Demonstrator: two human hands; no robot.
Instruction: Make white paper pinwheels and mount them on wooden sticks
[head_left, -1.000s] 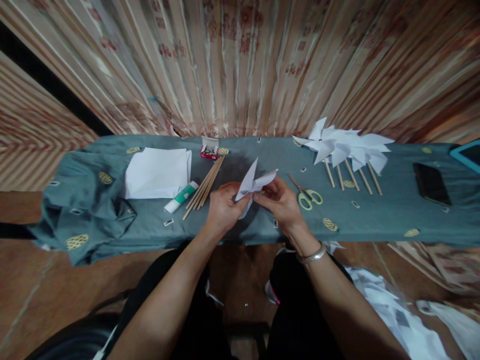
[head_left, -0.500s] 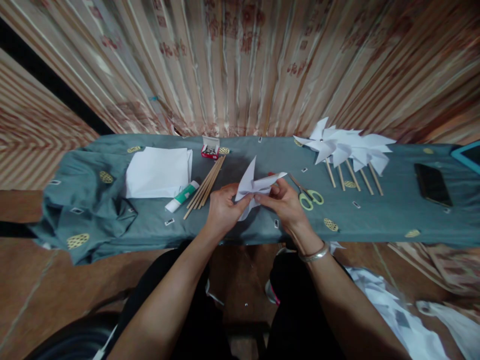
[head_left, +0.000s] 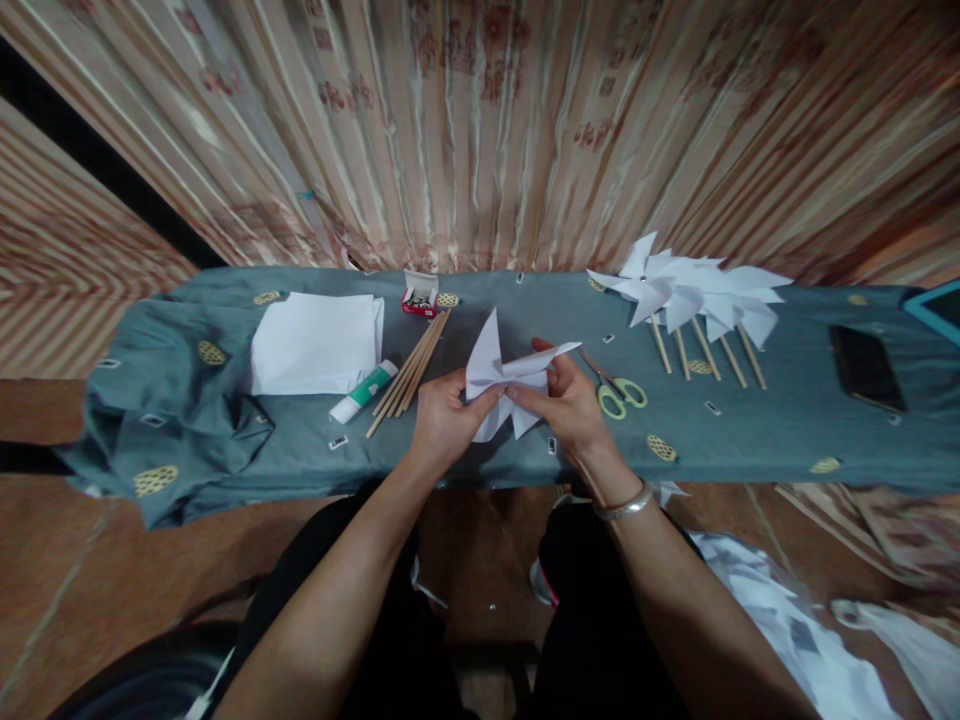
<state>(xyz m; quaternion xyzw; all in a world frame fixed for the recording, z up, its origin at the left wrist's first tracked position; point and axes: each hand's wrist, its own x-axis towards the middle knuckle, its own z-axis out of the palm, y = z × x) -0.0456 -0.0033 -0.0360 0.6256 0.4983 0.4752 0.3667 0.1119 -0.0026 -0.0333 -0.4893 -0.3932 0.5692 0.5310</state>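
Folding paper pinwheel (head_left: 501, 378) blades to centre, just above the near edge of the grey cloth (head_left: 225, 440).
My left hand (head_left: 442, 420) and right hand (head_left: 574, 408) are both pinched onto the paper. I reckon the next move needs the tips kept stacked. Beyond: scissors (head_left: 619, 392), glue stick (head_left: 364, 392), red box (head_left: 418, 299). No label is legible.

Cloth (head_left: 750, 440): grey-teal with scattered yellow oval motifs. Curtain (head_left: 480, 130), upper frame: beige-pink stripes with reddish print. Folded paper (head_left: 491, 375), paper stack (head_left: 315, 343) and pinwheels (head_left: 690, 290): plain white. Glue stick (head_left: 362, 392): white and green. Scissors (head_left: 621, 396): yellow-green handles. Sticks (head_left: 409, 373): tan. Phone (head_left: 866, 367), right: black. Box (head_left: 418, 299): red.
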